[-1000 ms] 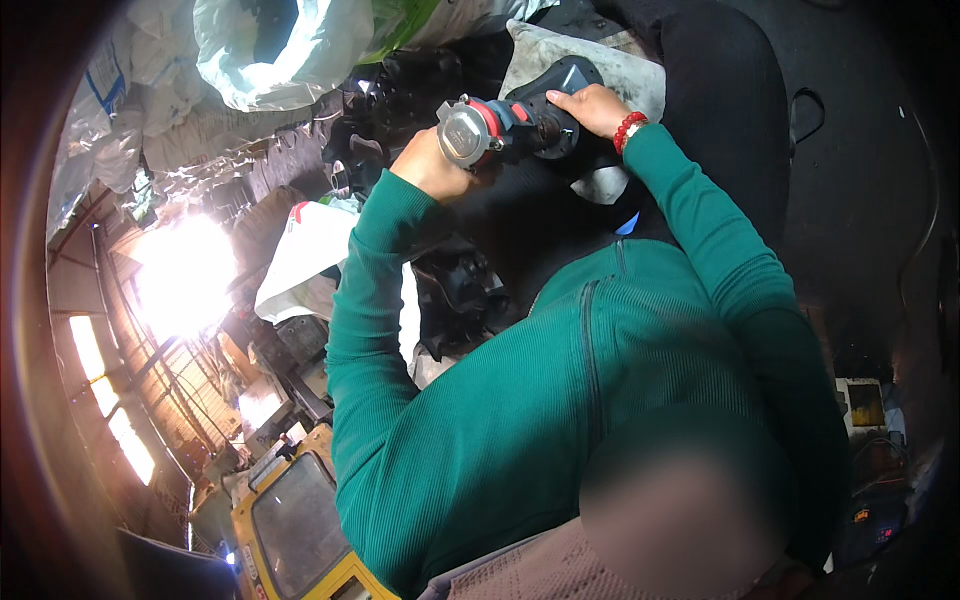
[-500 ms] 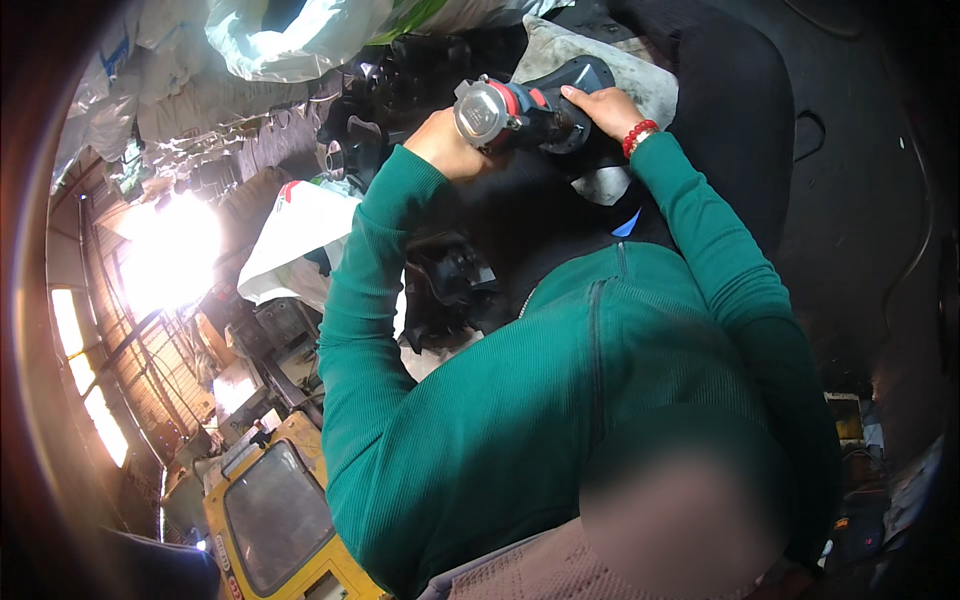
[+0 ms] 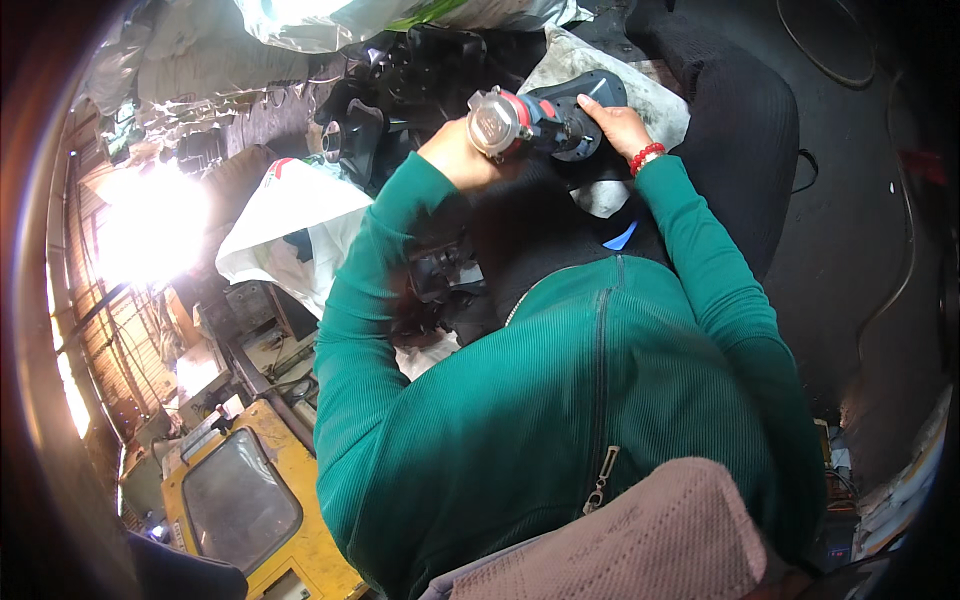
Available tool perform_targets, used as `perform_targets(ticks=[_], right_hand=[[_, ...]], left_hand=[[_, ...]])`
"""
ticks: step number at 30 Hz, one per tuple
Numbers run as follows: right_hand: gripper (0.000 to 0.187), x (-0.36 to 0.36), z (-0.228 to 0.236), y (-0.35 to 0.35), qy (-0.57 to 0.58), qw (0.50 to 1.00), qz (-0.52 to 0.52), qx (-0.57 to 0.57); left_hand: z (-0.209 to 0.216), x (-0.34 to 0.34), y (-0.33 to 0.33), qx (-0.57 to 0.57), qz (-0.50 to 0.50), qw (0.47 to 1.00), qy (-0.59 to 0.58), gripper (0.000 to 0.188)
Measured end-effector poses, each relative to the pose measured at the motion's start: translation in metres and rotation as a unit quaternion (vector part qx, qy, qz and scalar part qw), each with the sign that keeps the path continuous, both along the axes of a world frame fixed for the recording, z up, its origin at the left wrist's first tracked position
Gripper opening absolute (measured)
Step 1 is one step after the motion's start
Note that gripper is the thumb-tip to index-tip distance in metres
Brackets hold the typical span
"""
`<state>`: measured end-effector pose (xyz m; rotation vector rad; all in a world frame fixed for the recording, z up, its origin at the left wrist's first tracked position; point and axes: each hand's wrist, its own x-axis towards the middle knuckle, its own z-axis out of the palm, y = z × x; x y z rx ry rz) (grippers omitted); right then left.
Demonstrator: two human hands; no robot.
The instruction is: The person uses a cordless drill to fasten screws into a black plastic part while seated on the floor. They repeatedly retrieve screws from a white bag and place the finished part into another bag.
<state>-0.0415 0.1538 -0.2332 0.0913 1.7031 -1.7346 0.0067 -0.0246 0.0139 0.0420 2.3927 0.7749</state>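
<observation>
My left hand (image 3: 462, 155) is wrapped around a hand-held power tool (image 3: 500, 122) with a round silver end, a red ring and a dark body. The tool's far end meets a black moulded part (image 3: 597, 92) with a broad, rounded flange. Around that part's right side closes my right hand (image 3: 618, 130), thumb on top, a red bead bracelet at its wrist. Both are held above my dark-clad lap, beside a stained whitish cloth (image 3: 640, 90). The left hand's fingers and the tool's grip are mostly hidden.
Several black moulded parts (image 3: 430, 55) lie piled beyond my left hand. A white plastic bag (image 3: 290, 225) stands left of my left forearm, with more bags (image 3: 320, 20) at the far left. A yellow machine with a dark window (image 3: 245, 495) is at lower left. A thin cable (image 3: 905, 230) runs along the dark floor.
Both hands, with the tool and black part, appear slightly farther right in the picture as the whole view shifts. Each hand keeps its hold.
</observation>
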Motion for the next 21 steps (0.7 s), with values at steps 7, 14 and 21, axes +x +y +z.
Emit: perform_targets(ticks=[7, 14, 21], right_hand=[[0.051, 0.01, 0.018, 0.002, -0.076, 0.992, -0.085, -0.053], [0.046, 0.013, 0.034, 0.013, -0.13, 0.986, -0.103, -0.015], [0.038, 0.022, 0.039, 0.019, -0.158, 0.969, -0.19, -0.023]], left_hand=[[0.007, 0.036, 0.005, -0.06, 0.018, 0.998, 0.011, 0.039], [0.017, 0.083, 0.004, -0.016, 0.096, 0.995, 0.038, 0.055], [0.005, 0.116, -0.004, 0.068, 0.164, 0.979, 0.105, 0.061]])
